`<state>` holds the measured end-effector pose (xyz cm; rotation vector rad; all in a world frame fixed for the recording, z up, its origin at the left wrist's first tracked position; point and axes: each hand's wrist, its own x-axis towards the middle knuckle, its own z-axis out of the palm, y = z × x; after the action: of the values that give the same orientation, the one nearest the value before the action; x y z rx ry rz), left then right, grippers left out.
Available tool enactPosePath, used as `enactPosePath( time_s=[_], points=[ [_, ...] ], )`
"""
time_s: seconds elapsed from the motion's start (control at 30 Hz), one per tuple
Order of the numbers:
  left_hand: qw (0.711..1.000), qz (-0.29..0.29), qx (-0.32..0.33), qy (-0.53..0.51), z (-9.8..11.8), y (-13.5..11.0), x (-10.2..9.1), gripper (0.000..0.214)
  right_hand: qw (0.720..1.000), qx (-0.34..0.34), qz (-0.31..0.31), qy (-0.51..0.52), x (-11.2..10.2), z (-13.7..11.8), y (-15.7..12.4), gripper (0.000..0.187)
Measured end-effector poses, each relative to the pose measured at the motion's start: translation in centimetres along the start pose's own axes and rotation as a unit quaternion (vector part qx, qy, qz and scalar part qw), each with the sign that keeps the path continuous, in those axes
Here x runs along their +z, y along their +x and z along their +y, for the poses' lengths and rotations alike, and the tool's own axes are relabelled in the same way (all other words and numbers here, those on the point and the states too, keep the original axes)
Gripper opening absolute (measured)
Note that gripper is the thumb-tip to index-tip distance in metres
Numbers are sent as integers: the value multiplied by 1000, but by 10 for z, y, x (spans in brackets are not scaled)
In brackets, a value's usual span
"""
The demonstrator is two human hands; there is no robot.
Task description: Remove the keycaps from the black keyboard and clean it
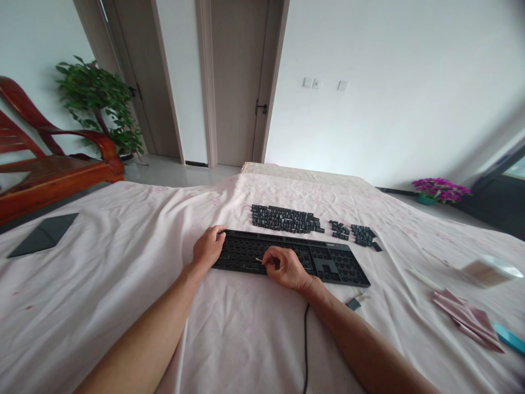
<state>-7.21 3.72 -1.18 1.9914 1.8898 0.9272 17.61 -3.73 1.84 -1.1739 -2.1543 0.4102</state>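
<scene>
A black keyboard [341, 266] with its keycaps taken off lies across the cloth in front of me. My left hand [209, 246] grips its left end, fingers over the far corner. Over the middle of the board, my right hand [287, 267] pinches a cotton swab [259, 260], its white tip pointing left near the bare key posts. Behind the board, loose black keycaps lie in a large group [287, 219], with a small cluster [339, 230] and another group [363, 235] to the right. The black cable [306, 345] runs toward me.
At right lie a clear box of swabs [490, 271], a folded pink cloth [467, 320], a blue object [508, 338] and a small grey piece [353, 303]. A dark flat tablet-like object [45, 234] rests at left. A wooden chair [61, 175] stands beyond.
</scene>
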Motion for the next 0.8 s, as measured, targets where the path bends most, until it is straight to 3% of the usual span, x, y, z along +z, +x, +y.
enactPosePath(
  time_s=[0.53,0.8],
  points=[
    [1000,-4,-2,4,3,-1,-2,28,993,-78,-14,85,1,0,1,17],
    [1000,-9,-10,0,5,-1,-4,28,994,-42,23,93,0,1,2,11]
  ],
)
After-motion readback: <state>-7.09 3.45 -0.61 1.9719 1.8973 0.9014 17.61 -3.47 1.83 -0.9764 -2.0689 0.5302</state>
